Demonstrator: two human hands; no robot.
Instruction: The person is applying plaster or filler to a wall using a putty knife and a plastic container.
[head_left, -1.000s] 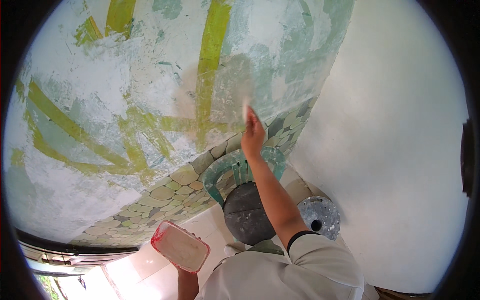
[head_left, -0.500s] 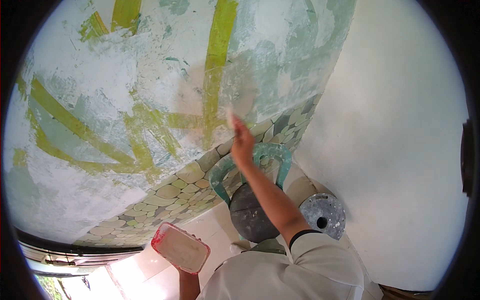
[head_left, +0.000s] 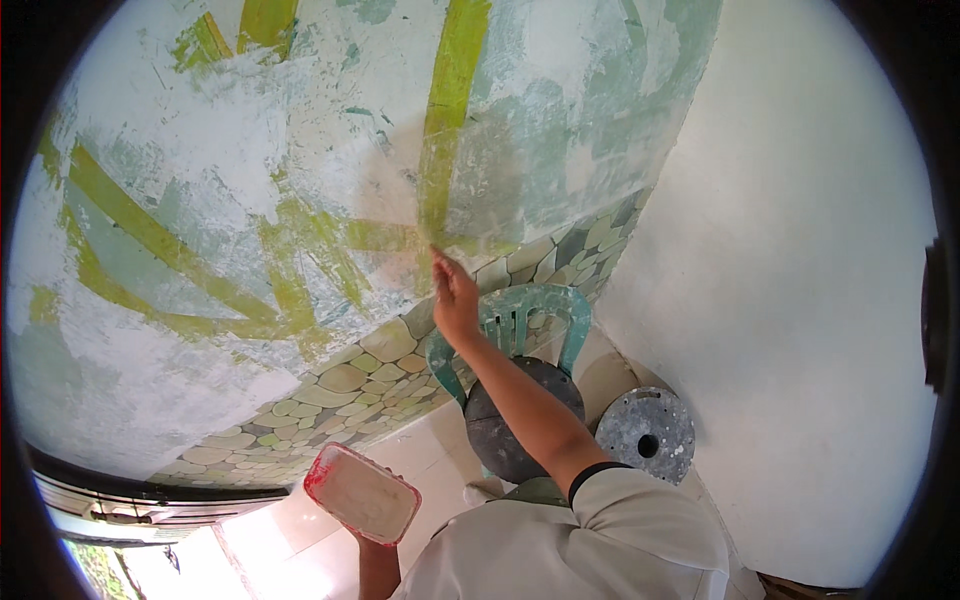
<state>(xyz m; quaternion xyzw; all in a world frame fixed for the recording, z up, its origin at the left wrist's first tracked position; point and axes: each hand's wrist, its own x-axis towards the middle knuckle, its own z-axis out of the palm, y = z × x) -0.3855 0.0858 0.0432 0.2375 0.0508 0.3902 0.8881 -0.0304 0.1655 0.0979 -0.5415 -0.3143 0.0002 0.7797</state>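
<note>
From below, my left hand [head_left: 376, 549] holds up a shallow rectangular tub [head_left: 372, 490]. The tub has a red-smeared rim and pale, creamy paste inside. My right arm stretches forward to the painted wall [head_left: 330, 170], which carries white patches over pale green and olive-yellow bands. With fingers closed together, my right hand [head_left: 455, 302] is at the lower part of the wall, by the foot of an olive-yellow band [head_left: 436, 190]. Whatever it grips is too thin or hidden to make out.
A strip of pebble-like stones [head_left: 345, 378] runs along the wall's bottom. Beneath my right arm stands a green plastic chair [head_left: 572, 318] with a dark round thing [head_left: 500, 440] on it. A speckled grey round object with a hole [head_left: 665, 425] is beside the plain white wall [head_left: 790, 300].
My right hand has moved left and slightly down along the wall. The tub in my left hand has stayed nearly in place. The view has shifted slightly.
</note>
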